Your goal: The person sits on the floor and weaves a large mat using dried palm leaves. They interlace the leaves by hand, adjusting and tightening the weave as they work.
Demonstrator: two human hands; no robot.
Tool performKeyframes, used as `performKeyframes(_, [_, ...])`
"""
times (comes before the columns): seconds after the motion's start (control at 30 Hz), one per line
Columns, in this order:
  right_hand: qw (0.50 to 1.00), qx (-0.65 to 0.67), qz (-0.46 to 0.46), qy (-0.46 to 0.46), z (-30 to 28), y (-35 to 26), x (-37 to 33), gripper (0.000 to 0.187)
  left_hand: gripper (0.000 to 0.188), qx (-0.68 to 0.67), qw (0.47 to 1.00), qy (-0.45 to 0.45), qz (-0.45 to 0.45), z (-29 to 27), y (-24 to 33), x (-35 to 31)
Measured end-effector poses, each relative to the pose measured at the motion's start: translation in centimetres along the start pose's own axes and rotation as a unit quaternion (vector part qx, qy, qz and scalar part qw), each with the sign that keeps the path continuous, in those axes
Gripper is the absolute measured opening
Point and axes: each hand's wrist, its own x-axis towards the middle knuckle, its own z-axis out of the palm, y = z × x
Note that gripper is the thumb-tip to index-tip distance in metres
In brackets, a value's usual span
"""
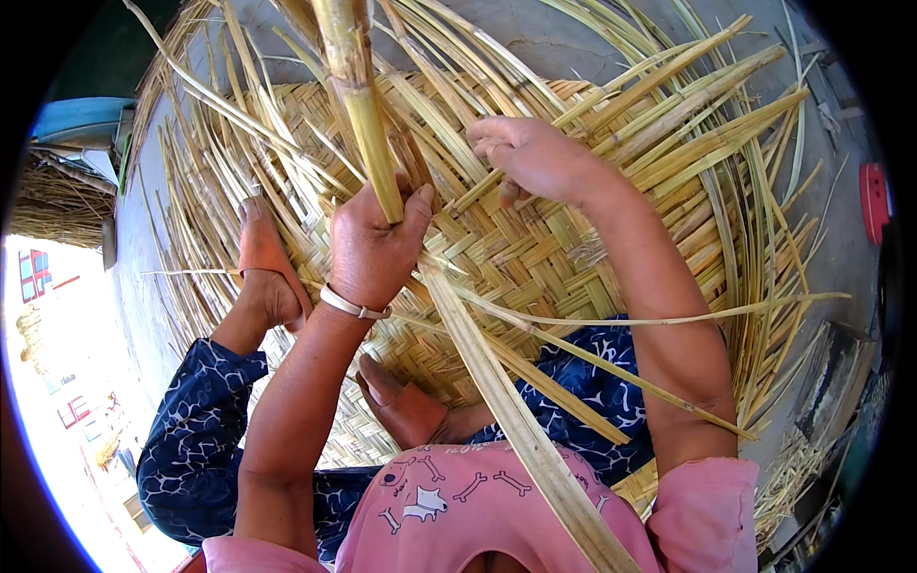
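Observation:
My left hand [377,239], with a white bracelet at the wrist, is closed around a thick split reed [361,124] that rises toward the far edge. A long flat reed strip [521,411] runs from just below that hand down across my pink shirt. Over the woven reed mat [516,244], my right hand [540,162] is bent at the wrist, its fingers apart from the thumb and nothing seen between them. Loose strips pass close beside its fingertips. The mat shows a diagonal weave, and unwoven ends fan out around it.
My feet in orange-brown slippers [406,413] rest on the mat and at its left side. Several long reeds [688,143] spread over the grey floor [573,43] at right. A wooden block [831,368] and a red object [873,202] lie farther right.

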Motion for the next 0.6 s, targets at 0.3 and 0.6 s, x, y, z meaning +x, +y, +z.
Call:
performKeyframes(0.3, [0.999, 0.034, 0.013, -0.025, 0.1, 0.4, 0.3, 0.041, 0.015, 0.011, 1.000, -0.003, 0.001, 0.0, -0.1, 0.1])
performKeyframes(0.6, [0.999, 0.019, 0.013, 0.045, -2.3, -0.3, -0.6, 0.045, 0.013, 0.020, 1.000, -0.013, 0.005, 0.0, -0.2, 0.0])
